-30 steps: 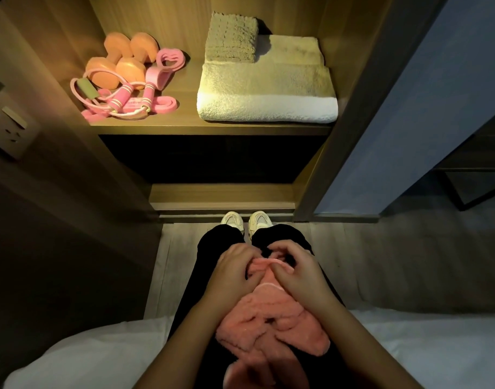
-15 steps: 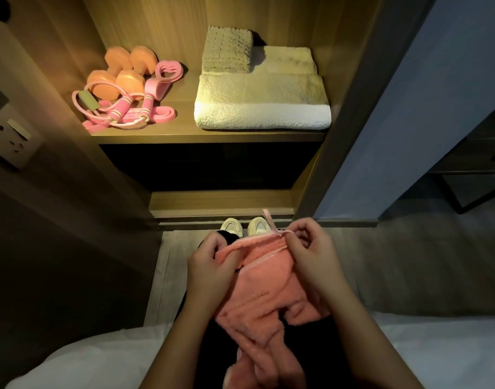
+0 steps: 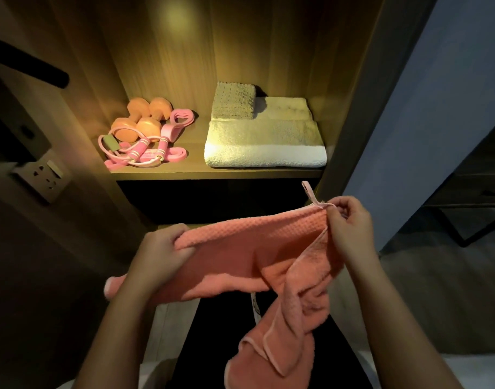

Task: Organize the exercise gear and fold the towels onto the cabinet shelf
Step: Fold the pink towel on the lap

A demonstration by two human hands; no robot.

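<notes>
Your left hand [image 3: 159, 254] grips the left end of the pink towel [image 3: 235, 254], fingers curled round the bunched top edge. Your right hand [image 3: 350, 223] pinches the top right corner between thumb and fingertips, just beside the hanging loop [image 3: 308, 192], which stands up above that corner. The towel's upper edge is stretched between the two hands, held in the air below the cabinet shelf [image 3: 195, 168] and above your lap. Its right part hangs down in a twisted fold beneath the right hand.

On the shelf, right side: a folded white towel [image 3: 266, 144] lies flat, with a smaller folded towel [image 3: 233, 101] on its rear left corner. Left side: orange dumbbells [image 3: 139, 119] with a pink skipping rope [image 3: 141, 154] touching them in front. The two groups lie apart.
</notes>
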